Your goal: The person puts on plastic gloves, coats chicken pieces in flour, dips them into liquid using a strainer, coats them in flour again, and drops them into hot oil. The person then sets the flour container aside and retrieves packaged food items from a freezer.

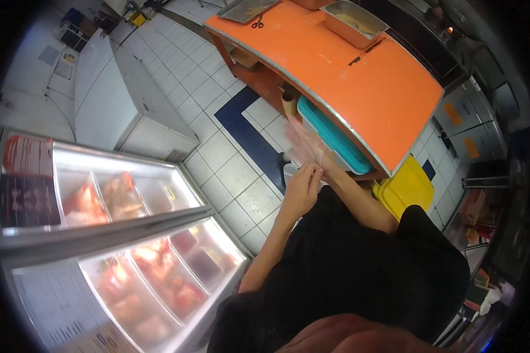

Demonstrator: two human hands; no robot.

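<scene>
The one head camera looks forward and steeply down over the wearer's black clothing (359, 270), its wide view rounded off by dark corners. The left hand (304, 183) and right hand (319, 155) show close, near mid-frame; the orange counter (359, 88) stretches beyond them.

- Orange-topped table (347, 82), bearing scissors (258, 24) beside a shallow metal tray (232, 15)
- Deeper metal pan (348, 36) on that table
- Teal-lidded tub (327, 132) beneath it
- Yellow plastic container (417, 187) near the table's end
- Lit display case (115, 231) with reddish goods (122, 193) in compartments
- White cabinet (103, 88)
- Pale floor tiles (227, 170)
</scene>
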